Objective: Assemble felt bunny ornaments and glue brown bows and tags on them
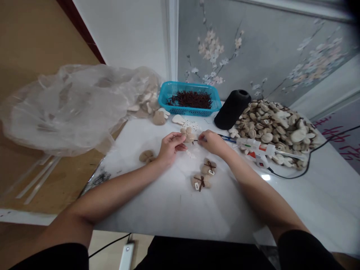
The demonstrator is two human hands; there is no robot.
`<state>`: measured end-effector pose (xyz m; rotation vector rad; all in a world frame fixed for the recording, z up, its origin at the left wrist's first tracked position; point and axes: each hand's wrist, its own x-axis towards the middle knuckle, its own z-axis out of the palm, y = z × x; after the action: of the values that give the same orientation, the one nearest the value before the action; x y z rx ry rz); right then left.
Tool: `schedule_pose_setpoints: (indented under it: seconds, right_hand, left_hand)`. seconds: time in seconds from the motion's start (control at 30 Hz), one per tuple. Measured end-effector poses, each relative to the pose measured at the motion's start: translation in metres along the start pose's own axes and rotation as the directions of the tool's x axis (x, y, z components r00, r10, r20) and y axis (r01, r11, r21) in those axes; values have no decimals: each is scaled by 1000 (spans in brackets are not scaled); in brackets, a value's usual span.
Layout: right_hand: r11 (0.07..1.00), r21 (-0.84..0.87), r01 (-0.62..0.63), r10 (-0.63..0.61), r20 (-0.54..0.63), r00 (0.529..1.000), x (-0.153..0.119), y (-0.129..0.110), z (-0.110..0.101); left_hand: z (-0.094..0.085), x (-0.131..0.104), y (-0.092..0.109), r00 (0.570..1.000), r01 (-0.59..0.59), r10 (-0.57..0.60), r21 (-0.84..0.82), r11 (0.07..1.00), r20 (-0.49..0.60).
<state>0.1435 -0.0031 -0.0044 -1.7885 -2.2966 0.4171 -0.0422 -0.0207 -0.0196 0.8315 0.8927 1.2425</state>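
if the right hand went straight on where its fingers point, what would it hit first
The right hand would likely meet a small dark bit first, then the tan plush piece in the left hand; depth is unclear.

From here, a hand could pass over the near table (171, 210) between the arms (123, 190), short of the two bowed pieces (206, 182), but the basket (185, 111) and black cylinder (232, 109) bar the far side, a heap (270, 122) and glue gun (268, 149) crowd the right, and the bag (62, 108) bulges far left.

Black cylinder (233, 109), grey blossom-patterned wall panel (258, 41), slim white device (126, 257) with black cord (109, 245)
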Motion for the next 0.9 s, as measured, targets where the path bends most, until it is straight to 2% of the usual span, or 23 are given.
schedule_pose_setpoints:
  seconds: [0.33, 0.47, 0.6, 0.73, 0.83, 0.9]
  right_hand:
    - [1000, 6, 2, -2, 13, 1000, -3, -7, -5]
    - [999, 55, 0, 0, -1, 1000, -20, -4, -13]
    - [997, 76, -17, 14, 35, 999, -42, 1, -17]
    - [999, -34, -18, 20, 75, 997, -63, 7, -14]
    - [994, -109, 5, 1, 61, 998, -73, 11, -10]
    - [995, -99, 13, -10, 32, 999, -76, 12, -8]
  left_hand:
    - [1, -1, 1, 1000, 2, -2, 11, 1000, 0]
    - [2, -2, 2, 1000, 21, -21, 27, 999, 3]
    - [1, -1, 1, 999, 23, -24, 42, 999, 25]
    - [1, -1, 1, 998, 24, -27, 55, 998, 51]
    - [1, -2, 1, 997, 22, -28, 83, 996, 73]
    - [2, -3, 1, 996, 18, -27, 105, 994, 85]
